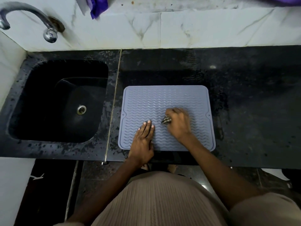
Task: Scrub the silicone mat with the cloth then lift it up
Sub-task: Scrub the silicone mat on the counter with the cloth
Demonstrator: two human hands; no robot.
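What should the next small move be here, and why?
Probably keep scrubbing: sweep the right hand, closed around the bunched cloth, across the silicone mat toward its far edge. The left hand lies flat on the mat's near part, pinning it, and the mat lies flat on the counter, so lifting seems premature.

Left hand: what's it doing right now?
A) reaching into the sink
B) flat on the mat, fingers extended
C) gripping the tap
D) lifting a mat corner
B: the left hand lies palm-down on the mat while the right hand holds the bunched cloth.
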